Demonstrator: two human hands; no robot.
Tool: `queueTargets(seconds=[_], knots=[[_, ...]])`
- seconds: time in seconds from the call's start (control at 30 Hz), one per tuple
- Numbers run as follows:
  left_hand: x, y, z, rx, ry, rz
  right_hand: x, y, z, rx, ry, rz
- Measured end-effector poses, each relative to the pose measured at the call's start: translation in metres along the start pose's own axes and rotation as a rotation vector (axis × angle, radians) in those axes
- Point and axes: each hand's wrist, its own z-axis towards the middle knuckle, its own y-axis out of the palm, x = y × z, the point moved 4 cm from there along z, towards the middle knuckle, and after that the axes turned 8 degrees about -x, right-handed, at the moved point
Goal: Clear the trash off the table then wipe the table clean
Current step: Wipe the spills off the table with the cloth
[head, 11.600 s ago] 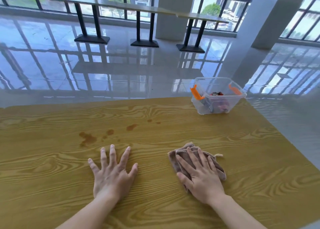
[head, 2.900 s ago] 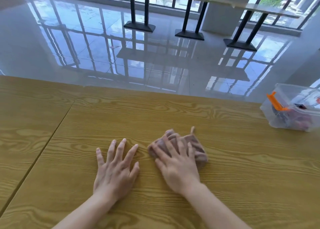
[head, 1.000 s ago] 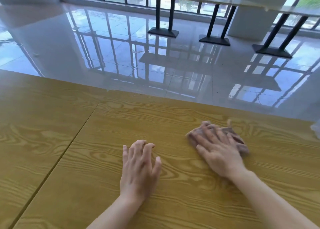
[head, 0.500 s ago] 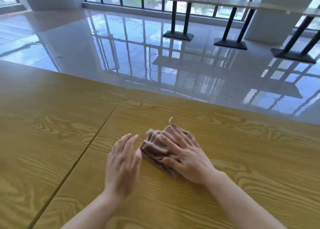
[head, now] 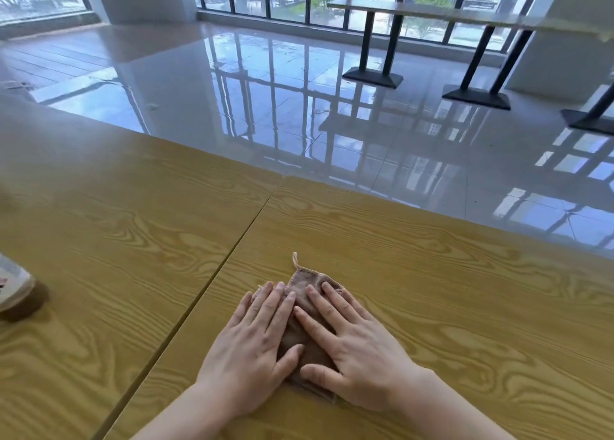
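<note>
Head view: flat left hand (head: pixel 247 350) and right hand (head: pixel 358 353) press crumpled brown cloth (head: pixel 307 313).

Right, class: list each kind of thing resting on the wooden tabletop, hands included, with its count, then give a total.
Hands: 2, the left hand and the right hand
Cloth: 1
Cup, cut off by the left edge: 1
Total: 4
</note>
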Motion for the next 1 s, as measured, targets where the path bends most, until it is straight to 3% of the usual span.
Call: queueTargets(seconds=[1.0], knots=[[-0.086,-0.024,0.195,-0.148,0.04,0.112,0.117,-0.029,0.145,-0.001,0.231,0.037]])
